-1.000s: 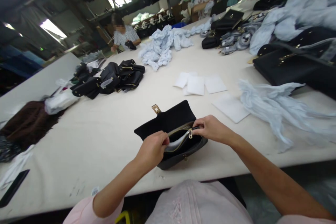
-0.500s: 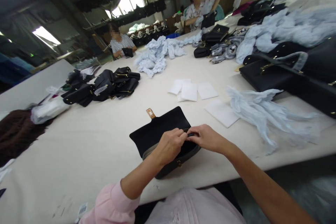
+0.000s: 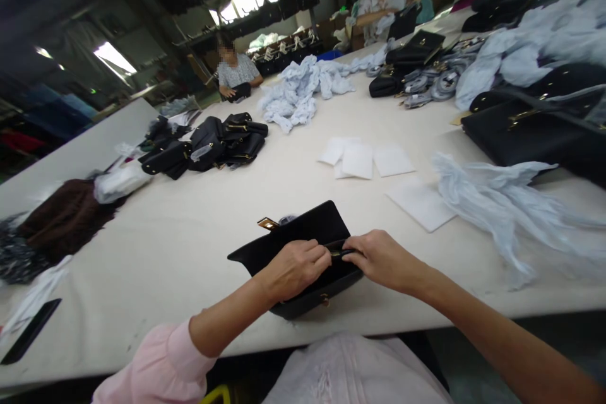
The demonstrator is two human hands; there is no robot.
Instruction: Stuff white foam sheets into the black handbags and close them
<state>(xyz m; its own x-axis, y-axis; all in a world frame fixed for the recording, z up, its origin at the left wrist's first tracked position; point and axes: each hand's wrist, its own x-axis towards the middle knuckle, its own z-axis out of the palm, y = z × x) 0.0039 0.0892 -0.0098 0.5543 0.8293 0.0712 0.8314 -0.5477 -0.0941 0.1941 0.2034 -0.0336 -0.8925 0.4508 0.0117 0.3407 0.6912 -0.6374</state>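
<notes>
At the near edge of the pale table (image 3: 189, 233), directly before the person: one black bag (image 3: 303, 303), mouth open, its one flap (image 3: 307, 226) folded back on the far side. One gold clasp (image 3: 268, 223) on the flap, one small gold fitting (image 3: 324, 299) on the bag's front. Two hands at the mouth, nearly meeting: left hand (image 3: 296, 268) and right hand (image 3: 384, 260) both pinched on a dark edge inside the bag, a short run of zipper (image 3: 336, 254) showing between the fingertips. The bag's interior is dark and partly covered by the left hand; contents can't be told. Beyond the bag, at least four white sheets (image 3: 358, 161), some overlapping, one farther right beside a spread of pale blue wrapping (image 3: 497, 196). Two heaps more of this wrapping, one mid-table, one at right. Several black bags piled at left (image 3: 227, 139), several more at right (image 3: 525, 129); overlap defeats a count. Grey coiled straps (image 3: 433, 82), a number of them, near the right-hand bags. Left side: one brown cloth (image 3: 66, 221), one white plastic bundle (image 3: 120, 182) touching it. Three co-workers (image 3: 239, 72) across the table.
</notes>
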